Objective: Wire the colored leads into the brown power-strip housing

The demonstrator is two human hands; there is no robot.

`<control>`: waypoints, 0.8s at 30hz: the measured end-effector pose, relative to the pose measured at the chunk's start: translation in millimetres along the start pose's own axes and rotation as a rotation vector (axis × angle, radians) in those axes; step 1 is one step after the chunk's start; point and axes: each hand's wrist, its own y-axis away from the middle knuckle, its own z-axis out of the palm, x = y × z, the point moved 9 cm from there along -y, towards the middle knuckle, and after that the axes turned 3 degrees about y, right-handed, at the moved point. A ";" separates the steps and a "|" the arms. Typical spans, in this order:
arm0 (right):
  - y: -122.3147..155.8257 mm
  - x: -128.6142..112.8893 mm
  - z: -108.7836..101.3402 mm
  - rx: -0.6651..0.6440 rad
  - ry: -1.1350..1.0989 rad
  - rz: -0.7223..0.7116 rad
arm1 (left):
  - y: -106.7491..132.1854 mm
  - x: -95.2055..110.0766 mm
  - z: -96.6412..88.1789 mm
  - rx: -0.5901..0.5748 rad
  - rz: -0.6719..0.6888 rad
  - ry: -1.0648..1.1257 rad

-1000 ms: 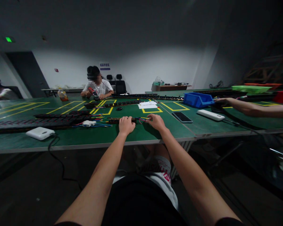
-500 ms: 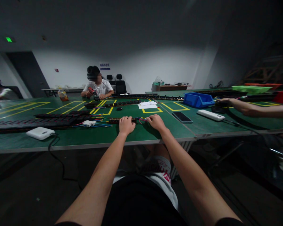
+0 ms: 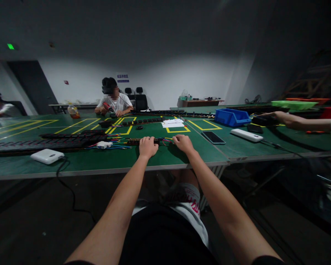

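My left hand (image 3: 148, 147) lies over a narrow black wired strip (image 3: 133, 141) near the front of the green table, fingers curled over its far side. Thin coloured wires (image 3: 166, 140), red, blue and yellow among them, leave the strip's right end. At these wires, my right hand (image 3: 183, 143) has its fingers pinched together; the exact grip is too small to make out. Left of the strip, a white connector block (image 3: 104, 145) with coloured wires rests beside longer black strips (image 3: 44, 144).
White power banks with cables lie left (image 3: 47, 156) and right (image 3: 246, 135). A phone (image 3: 213, 137), white papers (image 3: 172, 123) and a blue bin (image 3: 232, 117) are beyond my right hand. A co-worker's arm (image 3: 306, 123) reaches in at right; another person (image 3: 117, 101) sits opposite with a red tool.
My right hand has shifted very slightly at the wires; my left hand stays put. The co-worker's arm at right has moved up and right, away from the dark object by the power bank.
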 end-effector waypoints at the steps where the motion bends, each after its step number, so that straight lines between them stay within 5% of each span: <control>1: 0.0 -0.2 0.7 -0.005 0.001 -0.003 | 0.0 0.0 -0.1 -0.004 0.000 0.000; 15: -1.9 -0.5 -4.4 0.061 -0.044 -0.025 | -0.6 -1.4 1.4 -0.006 0.001 0.025; 24: -3.1 -3.0 16.9 -0.082 0.085 -0.095 | -0.7 -1.6 1.8 0.017 -0.011 -0.007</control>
